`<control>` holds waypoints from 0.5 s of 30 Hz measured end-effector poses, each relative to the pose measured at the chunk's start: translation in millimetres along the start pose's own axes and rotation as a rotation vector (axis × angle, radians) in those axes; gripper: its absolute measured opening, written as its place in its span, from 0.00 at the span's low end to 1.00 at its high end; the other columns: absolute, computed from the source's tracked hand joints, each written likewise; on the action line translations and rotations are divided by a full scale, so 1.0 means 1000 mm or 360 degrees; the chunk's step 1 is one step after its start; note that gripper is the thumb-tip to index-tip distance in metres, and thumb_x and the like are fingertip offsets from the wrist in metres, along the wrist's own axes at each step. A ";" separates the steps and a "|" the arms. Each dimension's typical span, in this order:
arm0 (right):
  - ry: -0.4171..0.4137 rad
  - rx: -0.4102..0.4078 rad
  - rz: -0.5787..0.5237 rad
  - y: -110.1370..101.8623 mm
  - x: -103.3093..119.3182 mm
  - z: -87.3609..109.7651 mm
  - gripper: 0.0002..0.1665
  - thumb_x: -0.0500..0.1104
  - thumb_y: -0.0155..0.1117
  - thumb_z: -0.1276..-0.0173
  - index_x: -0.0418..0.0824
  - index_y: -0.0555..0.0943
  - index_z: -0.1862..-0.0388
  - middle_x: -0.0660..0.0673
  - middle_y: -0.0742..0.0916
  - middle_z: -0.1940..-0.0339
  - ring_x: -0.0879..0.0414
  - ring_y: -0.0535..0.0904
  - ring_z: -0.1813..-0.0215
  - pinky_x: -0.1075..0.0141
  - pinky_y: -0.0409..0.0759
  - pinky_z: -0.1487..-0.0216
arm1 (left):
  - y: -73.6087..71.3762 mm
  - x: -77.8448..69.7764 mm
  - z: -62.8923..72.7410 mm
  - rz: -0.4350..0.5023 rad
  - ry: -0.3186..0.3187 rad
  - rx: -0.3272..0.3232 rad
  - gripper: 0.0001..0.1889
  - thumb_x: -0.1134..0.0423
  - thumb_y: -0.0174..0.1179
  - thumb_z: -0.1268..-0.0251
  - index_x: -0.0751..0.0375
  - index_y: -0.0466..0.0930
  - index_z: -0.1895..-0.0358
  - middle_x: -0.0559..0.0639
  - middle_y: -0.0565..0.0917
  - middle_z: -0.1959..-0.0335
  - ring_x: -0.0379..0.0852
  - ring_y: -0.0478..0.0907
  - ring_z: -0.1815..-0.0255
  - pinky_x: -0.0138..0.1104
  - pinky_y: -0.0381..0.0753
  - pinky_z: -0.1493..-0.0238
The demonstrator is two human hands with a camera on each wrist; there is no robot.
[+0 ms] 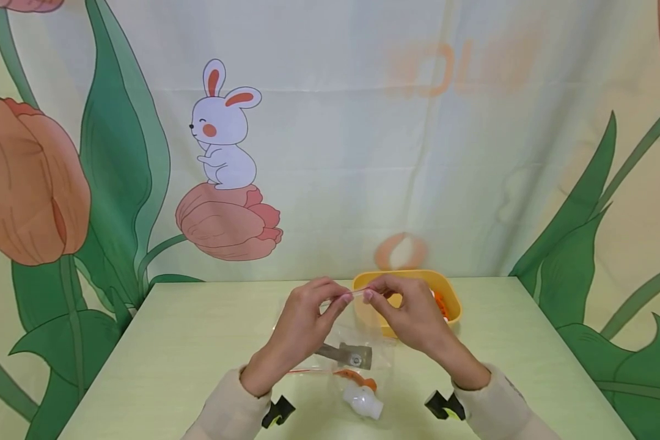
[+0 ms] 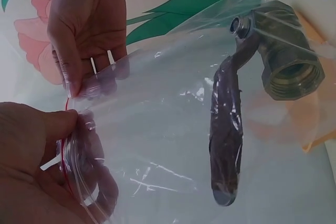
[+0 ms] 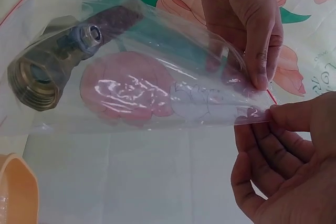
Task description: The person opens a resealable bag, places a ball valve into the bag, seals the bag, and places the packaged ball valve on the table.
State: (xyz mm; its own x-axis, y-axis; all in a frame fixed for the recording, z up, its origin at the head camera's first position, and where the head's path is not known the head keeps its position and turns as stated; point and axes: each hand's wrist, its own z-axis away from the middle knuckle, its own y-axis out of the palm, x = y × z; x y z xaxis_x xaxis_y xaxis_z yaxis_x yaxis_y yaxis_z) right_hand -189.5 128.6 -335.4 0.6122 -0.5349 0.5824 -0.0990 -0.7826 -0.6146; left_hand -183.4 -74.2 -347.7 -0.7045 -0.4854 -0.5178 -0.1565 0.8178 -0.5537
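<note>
A clear zip bag (image 2: 157,129) with a red line along its mouth hangs from both hands. Inside lies a metal ball valve (image 2: 289,51) with a threaded opening and a dark lever handle (image 2: 226,135). My left hand (image 1: 308,315) pinches the bag's top edge between thumb and fingers. Close beside it, my right hand (image 1: 415,311) pinches the same edge near its corner, as the right wrist view shows. In the head view the ball valve (image 1: 356,356) appears below and between the hands.
Below the held bag, another clear bag on the table (image 1: 159,366) contains a white plastic piece (image 1: 363,400) and an orange piece (image 1: 354,377). Behind the right hand stands a yellow bin (image 1: 455,302) with orange and white things in it. A printed curtain (image 1: 330,153) hangs at the table's back edge.
</note>
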 end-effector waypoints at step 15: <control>-0.0172 -0.0062 0.0101 0.003 0.005 0.003 0.07 0.42 0.71 0.37 0.41 0.88 0.62 0.50 0.91 0.66 0.56 0.87 0.60 0.63 0.84 0.56 | 0.000 -0.007 -0.002 0.0090 -0.0097 0.0039 0.02 0.65 0.63 0.34 0.56 0.85 0.63 0.45 0.85 0.67 0.38 0.80 0.63 0.39 0.83 0.57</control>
State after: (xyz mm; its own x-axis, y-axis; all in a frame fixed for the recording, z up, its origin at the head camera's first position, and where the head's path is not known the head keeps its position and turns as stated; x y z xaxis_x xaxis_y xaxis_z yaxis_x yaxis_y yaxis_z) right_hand -184.9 124.9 -335.7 0.6844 -0.5480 0.4809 -0.1693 -0.7610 -0.6263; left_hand -179.1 -70.2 -342.8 -0.6681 -0.4574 -0.5869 -0.1003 0.8369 -0.5381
